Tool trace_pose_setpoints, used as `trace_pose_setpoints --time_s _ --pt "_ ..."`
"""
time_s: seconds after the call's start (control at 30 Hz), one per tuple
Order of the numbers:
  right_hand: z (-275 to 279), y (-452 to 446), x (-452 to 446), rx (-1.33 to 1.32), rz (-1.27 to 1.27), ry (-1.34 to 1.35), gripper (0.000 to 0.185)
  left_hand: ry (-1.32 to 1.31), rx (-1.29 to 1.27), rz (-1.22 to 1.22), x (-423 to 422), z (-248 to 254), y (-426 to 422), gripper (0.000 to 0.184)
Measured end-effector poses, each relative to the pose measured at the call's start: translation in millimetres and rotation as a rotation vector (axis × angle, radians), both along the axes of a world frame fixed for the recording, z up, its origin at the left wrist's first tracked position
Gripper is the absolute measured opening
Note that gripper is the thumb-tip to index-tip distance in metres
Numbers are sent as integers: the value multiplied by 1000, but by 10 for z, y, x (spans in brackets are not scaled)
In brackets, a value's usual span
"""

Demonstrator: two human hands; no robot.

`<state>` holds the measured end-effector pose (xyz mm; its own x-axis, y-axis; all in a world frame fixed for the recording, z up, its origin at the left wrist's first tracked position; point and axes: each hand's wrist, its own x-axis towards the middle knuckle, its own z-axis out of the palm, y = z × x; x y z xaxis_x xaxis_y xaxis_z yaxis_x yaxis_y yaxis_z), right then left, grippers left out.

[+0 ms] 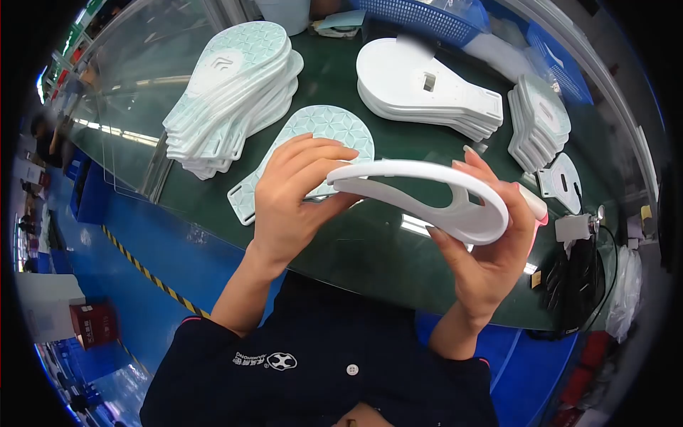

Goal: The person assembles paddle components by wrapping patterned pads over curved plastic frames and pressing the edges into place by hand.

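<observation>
Above the green tabletop, a curved white plastic part [420,169] with a large opening is held edge-up between both hands. My left hand [292,188] is closed on its left end, thumb below and fingers above. Around its right end, my right hand [491,260] is closed, with the thumb at the lower edge. Just beyond my left hand lies a paddle-shaped panel [331,124] with a mint triangle pattern, partly hidden by the fingers. A pink-and-white object [535,203] lies behind my right hand, its kind unclear.
Mint-and-white panels form a tall stack [235,78] at back left. White paddle-shaped panels [395,71] are piled at back centre, with a smaller stack [537,117] to their right. Blue baskets [441,21] line the back. A black item [580,281] and cable sit at the right edge.
</observation>
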<state>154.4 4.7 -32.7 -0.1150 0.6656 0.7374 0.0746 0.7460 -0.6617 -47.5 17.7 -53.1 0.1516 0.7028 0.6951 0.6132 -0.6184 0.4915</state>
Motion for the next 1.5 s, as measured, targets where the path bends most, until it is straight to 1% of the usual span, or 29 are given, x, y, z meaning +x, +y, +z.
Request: trace_pose_setpoints --time_s 0.07,0.1,0.13,0.17,0.2,0.27,0.63,1.2,1.5 --pt "-27 -5 -11 -5 3 36 57 55 50 24 -23 3 7 28" --pt "-49 -28 -14 -13 0 71 55 57 37 29 -31 12 6 28" --pt "-52 -40 9 0 -23 33 53 64 66 44 -40 8 -12 30" --pt "-71 -49 50 0 4 17 57 67 110 56 -39 18 -8 31" --pt "-85 -58 77 4 29 0 60 66 101 56 -36 20 -17 31" --pt "-84 -54 79 15 25 0 60 82 137 61 -33 23 -17 32" --pt "-26 -123 71 79 -75 -86 58 93 109 55 24 5 -37 30" --pt "32 -132 104 97 -36 -158 53 84 70 40 48 -21 -47 27" --pt "14 -122 106 111 -39 -154 52 76 63 40 58 -27 -52 27"
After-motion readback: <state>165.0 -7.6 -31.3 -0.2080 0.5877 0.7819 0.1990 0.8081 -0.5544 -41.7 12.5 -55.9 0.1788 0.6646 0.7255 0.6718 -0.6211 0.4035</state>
